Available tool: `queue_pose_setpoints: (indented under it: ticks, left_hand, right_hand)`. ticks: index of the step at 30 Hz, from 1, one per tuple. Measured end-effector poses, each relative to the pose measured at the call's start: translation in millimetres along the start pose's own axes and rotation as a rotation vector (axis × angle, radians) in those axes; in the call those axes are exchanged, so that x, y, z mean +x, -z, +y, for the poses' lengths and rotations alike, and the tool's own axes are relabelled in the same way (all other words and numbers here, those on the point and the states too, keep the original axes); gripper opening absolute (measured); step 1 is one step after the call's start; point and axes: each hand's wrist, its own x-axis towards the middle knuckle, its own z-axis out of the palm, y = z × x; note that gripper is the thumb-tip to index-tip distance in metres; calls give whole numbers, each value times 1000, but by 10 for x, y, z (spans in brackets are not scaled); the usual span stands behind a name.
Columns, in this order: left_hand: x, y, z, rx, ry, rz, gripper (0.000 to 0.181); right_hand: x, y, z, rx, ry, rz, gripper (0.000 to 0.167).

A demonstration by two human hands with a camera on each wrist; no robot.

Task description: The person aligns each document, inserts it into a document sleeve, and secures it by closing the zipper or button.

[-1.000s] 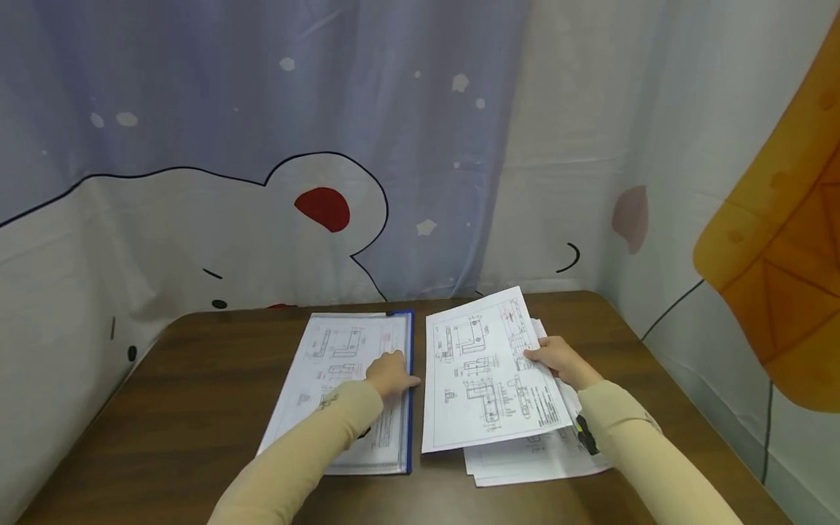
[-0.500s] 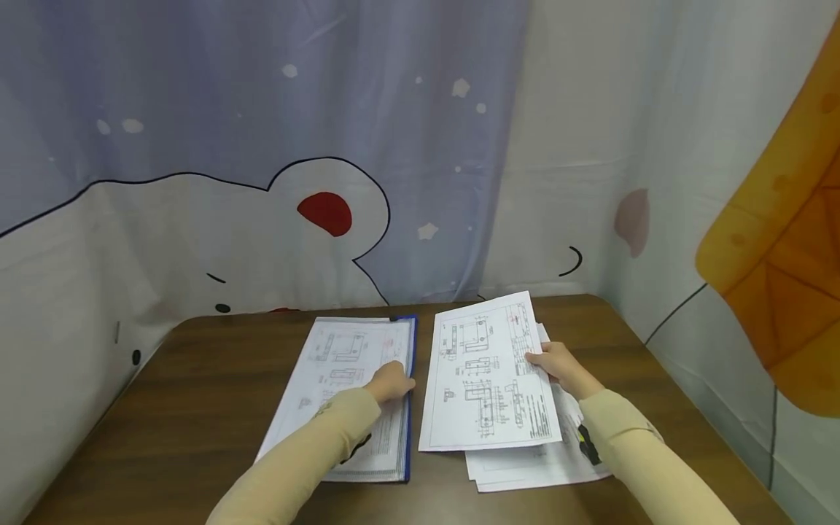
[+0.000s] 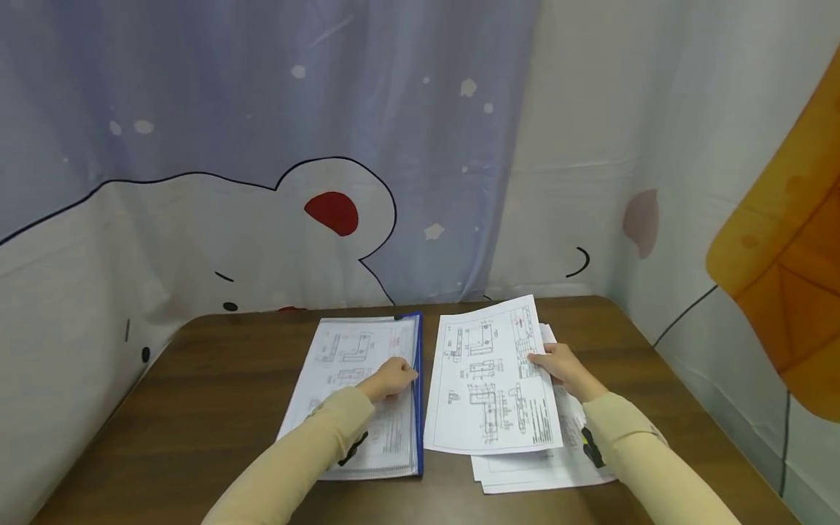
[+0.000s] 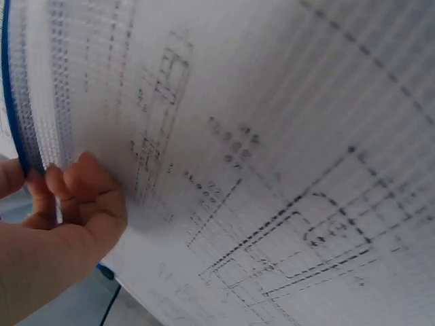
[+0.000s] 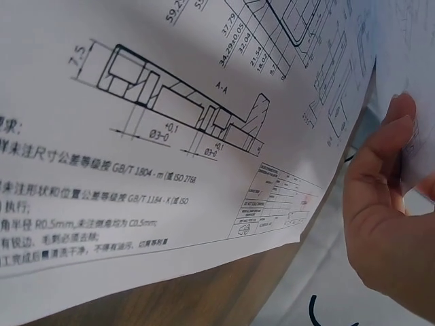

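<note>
Folder (image 3: 419,415) seemingly already holds a drawing (image 3: 377,348); loose sheets (image 3: 525,472) lie outside.
Left hand (image 3: 394,376) pinches its blue edge (image 4: 9,102); right of the folder, right hand (image 3: 566,367) grips one sheet (image 3: 453,419).

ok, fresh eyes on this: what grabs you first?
Likely the bold red patch on the curtain behind the brown table; the orange shape at far right competes. Below, the left hand pinches the blue edge of a folder near centre; beside it, the right hand holds a drawing over loose papers.
</note>
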Motion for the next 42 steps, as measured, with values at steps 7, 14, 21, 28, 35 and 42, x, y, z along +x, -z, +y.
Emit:
queue_pose_setpoints:
  ticks: [7, 14, 21, 28, 35, 42]
  left_hand:
    - [-55, 0, 26, 12, -221, 146, 17]
    - [-14, 37, 52, 76, -287, 304, 25]
    - [-3, 51, 57, 89, -261, 335, 24]
    - [44, 37, 31, 136, -253, 331, 27]
    - [12, 28, 70, 132, -287, 325, 24]
    - [-27, -21, 86, 170, -280, 277, 22]
  right_hand:
    - [-50, 67, -37, -37, 32, 85, 37]
    - [-63, 231, -119, -33, 19, 31, 41]
    - [-21, 210, -114, -1, 32, -88, 42]
    - [-2, 92, -66, 38, 24, -136, 38]
    - [36, 32, -71, 1, 24, -154, 38]
    - [50, -48, -66, -16, 4, -140, 37]
